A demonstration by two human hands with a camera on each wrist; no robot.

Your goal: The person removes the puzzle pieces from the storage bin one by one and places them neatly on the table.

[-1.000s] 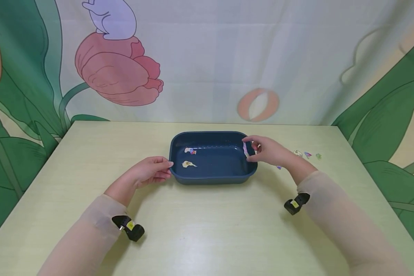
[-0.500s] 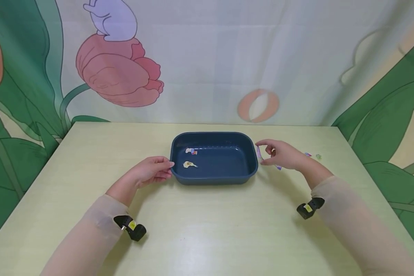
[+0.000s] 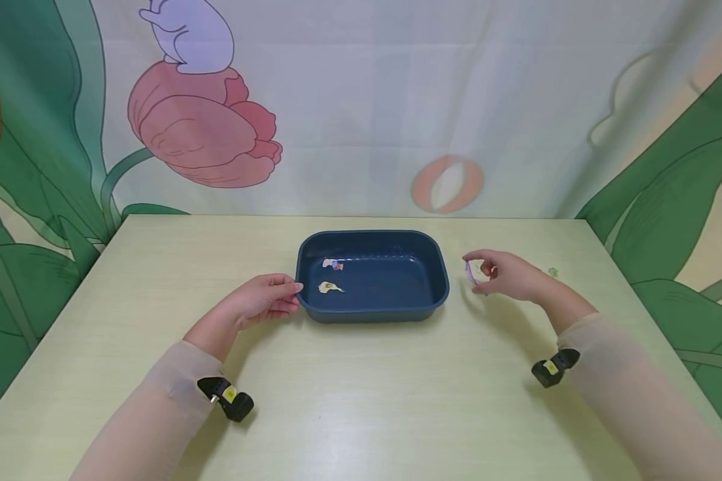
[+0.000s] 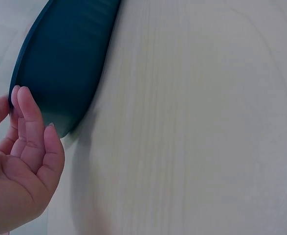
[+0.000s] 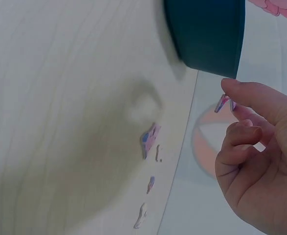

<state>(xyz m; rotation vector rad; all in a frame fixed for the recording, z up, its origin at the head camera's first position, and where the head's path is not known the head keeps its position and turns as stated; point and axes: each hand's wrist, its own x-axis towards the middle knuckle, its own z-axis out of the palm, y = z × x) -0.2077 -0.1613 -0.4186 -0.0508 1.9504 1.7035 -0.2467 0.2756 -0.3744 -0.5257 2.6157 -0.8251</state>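
Observation:
A dark blue rectangular basin (image 3: pixel 373 314) stands on the table. My left hand (image 3: pixel 267 297) grips its left rim between thumb and fingers, and the left wrist view shows fingertips against the basin's outer wall. Inside lie two small cut-out stickers: a white one with colourful marks (image 3: pixel 333 264) and a cream one with a tail-like end (image 3: pixel 329 287). To the right of the basin, apart from it, my right hand (image 3: pixel 508 275) pinches a thin purple-pink sticker (image 5: pixel 223 104) between thumb and finger, raised over the table.
Several small stickers lie on the table beneath and beyond my right hand, among them a pink-and-blue one (image 5: pixel 150 139), a pale one (image 5: pixel 141 216) and a green one (image 3: pixel 553 272). A printed curtain (image 3: pixel 361 107) hangs behind the table's back edge.
My right hand has carried the pinched sticker out from over the basin's right end, moving right. The left hand and the basin stay put.

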